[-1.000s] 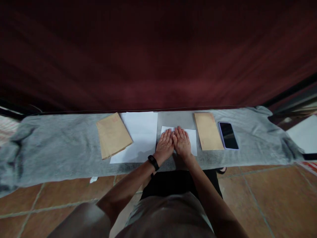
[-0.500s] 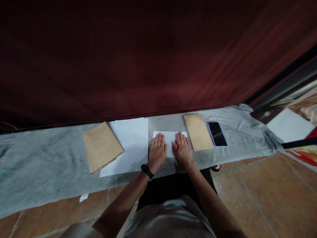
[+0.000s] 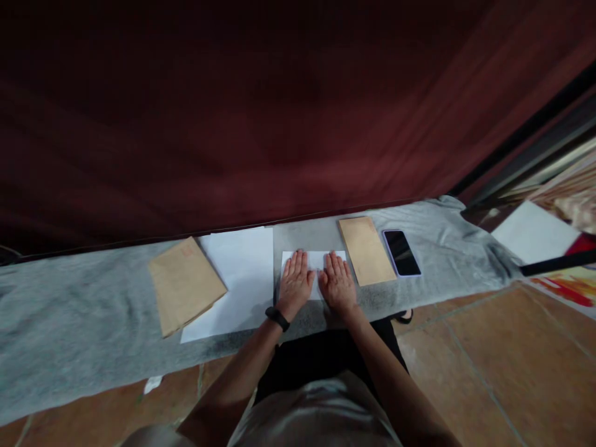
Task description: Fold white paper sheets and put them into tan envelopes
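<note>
A small folded white paper [image 3: 317, 261] lies on the grey cloth [image 3: 93, 323] in front of me. My left hand [image 3: 295, 282], with a black band on its wrist, lies flat on the paper's left part, fingers stretched out. My right hand [image 3: 337, 285] lies flat on its right part, fingers also stretched out. The two hands rest side by side with a narrow gap between them.
A larger white sheet [image 3: 237, 273] lies left of the folded paper, with a brown envelope [image 3: 185, 285] overlapping its left edge. Another brown envelope [image 3: 366, 249] and a dark phone [image 3: 401, 252] lie to the right. A dark red curtain [image 3: 261, 105] hangs behind; tiled floor [image 3: 488, 372] is below.
My hands slid apart across the folded paper, then drew closer together again, staying flat. The view shifted, so everything sits further left in the picture.
</note>
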The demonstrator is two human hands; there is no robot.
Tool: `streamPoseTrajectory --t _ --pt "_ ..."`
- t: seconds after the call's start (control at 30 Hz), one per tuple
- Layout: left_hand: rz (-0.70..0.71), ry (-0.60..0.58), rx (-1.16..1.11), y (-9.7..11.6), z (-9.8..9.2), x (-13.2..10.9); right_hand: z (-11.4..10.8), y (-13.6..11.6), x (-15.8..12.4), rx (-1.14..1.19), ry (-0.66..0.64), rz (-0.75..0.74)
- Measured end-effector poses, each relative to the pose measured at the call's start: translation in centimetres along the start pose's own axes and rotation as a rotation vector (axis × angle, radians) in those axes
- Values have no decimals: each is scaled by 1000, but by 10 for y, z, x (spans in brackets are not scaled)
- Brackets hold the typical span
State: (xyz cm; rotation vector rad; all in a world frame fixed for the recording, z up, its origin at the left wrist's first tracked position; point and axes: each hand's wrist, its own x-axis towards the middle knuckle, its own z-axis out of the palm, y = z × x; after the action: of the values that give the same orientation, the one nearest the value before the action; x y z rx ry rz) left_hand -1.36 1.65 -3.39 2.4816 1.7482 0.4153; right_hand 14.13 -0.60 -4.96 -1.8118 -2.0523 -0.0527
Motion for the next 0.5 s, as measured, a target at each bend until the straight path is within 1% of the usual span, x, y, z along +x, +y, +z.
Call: streamPoseTrajectory --t 0.07,0.17,0.27,0.3,0.4,0.47,0.5 --pt "-40 19 21 -5 -2 -8 -1 1 1 9 3 10" --pt "-89 39 41 -3 -4 -16 -6 -1 2 23 0 26" --pt "-97 46 47 -2 -5 -19 -13 -15 2 55 10 34" --pt "-93 45 46 -3 -4 -20 -14 -22 0 72 12 21" --pt "-58 32 32 -7 -3 -22 -14 -45 -11 131 -30 -116" --pt "-48 31 21 -10 -3 -23 -11 -52 -21 143 -42 -135" --pt "-51 37 17 -10 -3 -23 -10 -51 -25 135 -39 -130"
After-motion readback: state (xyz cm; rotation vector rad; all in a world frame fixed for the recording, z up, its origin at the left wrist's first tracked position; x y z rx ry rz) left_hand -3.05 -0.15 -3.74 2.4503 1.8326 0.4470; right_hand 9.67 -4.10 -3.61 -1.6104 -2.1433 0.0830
